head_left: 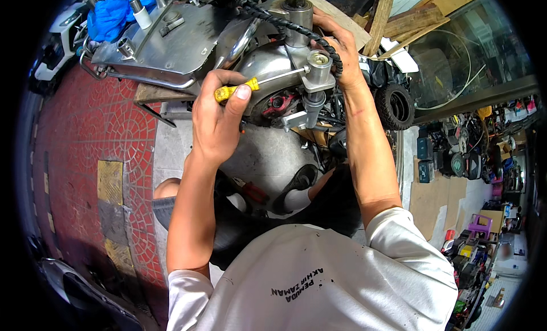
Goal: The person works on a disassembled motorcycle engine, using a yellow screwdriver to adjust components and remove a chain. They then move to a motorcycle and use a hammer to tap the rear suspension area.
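Observation:
My left hand (216,111) is closed round the yellow handle of a screwdriver (238,91), its thumb on the handle. The thin blade points right, its tip at a metal fork clamp (318,76) with a round cap on top. Just right of that clamp, my right hand (342,49) is curled round the far side of the metal assembly. Its fingertips are partly hidden, so what they grip is unclear. A black wrapped cable (302,30) arches over a steel cylinder (297,20) and down beside the right hand. Below the clamp hangs a grey fork leg (315,106).
A metal panel (165,43) bearing sockets and a blue plastic bag (117,17) lies at left. Wood pieces (413,23) lean at back right, above a small black tyre (395,106). Red-handled pliers (254,192) lie by my feet. Tools and parts crowd the right.

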